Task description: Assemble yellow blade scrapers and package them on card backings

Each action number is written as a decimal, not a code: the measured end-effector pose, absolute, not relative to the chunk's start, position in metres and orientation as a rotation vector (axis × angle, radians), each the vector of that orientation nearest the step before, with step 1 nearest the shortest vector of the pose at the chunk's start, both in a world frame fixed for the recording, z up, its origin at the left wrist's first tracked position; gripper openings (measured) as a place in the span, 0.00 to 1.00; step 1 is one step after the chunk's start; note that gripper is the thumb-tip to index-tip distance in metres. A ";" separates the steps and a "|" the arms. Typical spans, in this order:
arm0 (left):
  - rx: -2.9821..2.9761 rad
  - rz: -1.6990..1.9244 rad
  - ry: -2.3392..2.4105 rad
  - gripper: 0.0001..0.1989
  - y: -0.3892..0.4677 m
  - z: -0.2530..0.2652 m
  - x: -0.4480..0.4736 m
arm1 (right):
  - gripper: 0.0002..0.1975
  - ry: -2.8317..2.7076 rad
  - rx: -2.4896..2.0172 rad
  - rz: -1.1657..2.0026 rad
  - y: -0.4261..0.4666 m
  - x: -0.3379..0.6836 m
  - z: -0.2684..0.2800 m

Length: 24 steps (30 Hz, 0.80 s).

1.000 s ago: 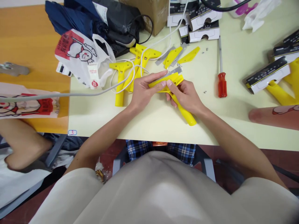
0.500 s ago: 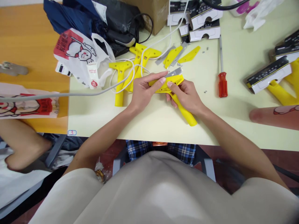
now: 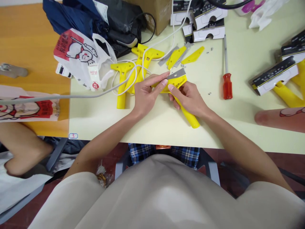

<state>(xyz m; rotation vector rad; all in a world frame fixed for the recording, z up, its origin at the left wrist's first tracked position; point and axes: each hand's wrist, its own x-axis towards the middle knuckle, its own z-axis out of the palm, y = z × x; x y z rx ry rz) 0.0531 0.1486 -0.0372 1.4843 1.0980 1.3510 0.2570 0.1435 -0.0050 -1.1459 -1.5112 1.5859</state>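
Note:
A yellow scraper [image 3: 190,118] is held between my two hands above the table, its handle slanting toward me and to the right. My right hand [image 3: 192,98] is closed around the scraper where handle meets head, thumb on top. With fingers and thumb pinched, my left hand [image 3: 145,95] grips the left end of the scraper head. A grey metal blade [image 3: 177,74] lies along the head's far edge, under my left fingertips. My fingers hide part of the head. Just beyond lie yellow cover plates [image 3: 194,55], loose blades and small screws [image 3: 209,93].
More yellow scraper handles [image 3: 121,87] lie left, crossed by a white cable [image 3: 102,94]. A red-handled screwdriver [image 3: 227,86] is at right. Black-and-white boxes [image 3: 209,31] stand behind, near a plastic bag [image 3: 82,52]. Another person's arm [image 3: 25,148] rests at far left.
The blade has shifted slightly on the scraper head, and more of its flat face shows. Both hands have moved a little left with the scraper, still gripping it.

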 end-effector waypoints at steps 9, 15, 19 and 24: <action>1.471 1.345 1.052 0.14 0.150 -0.041 0.053 | 0.43 -1.507 -1.137 1.589 0.142 0.256 -0.004; 1.436 1.267 1.121 0.20 0.154 -0.044 0.052 | 0.44 -1.497 -1.151 1.604 0.143 0.256 -0.003; 1.445 1.266 1.132 0.17 0.153 -0.041 0.053 | 0.42 -1.501 -1.153 1.606 0.142 0.256 -0.004; 1.460 1.248 1.131 0.17 0.151 -0.033 0.054 | 0.42 -1.487 -1.146 1.594 0.142 0.257 -0.008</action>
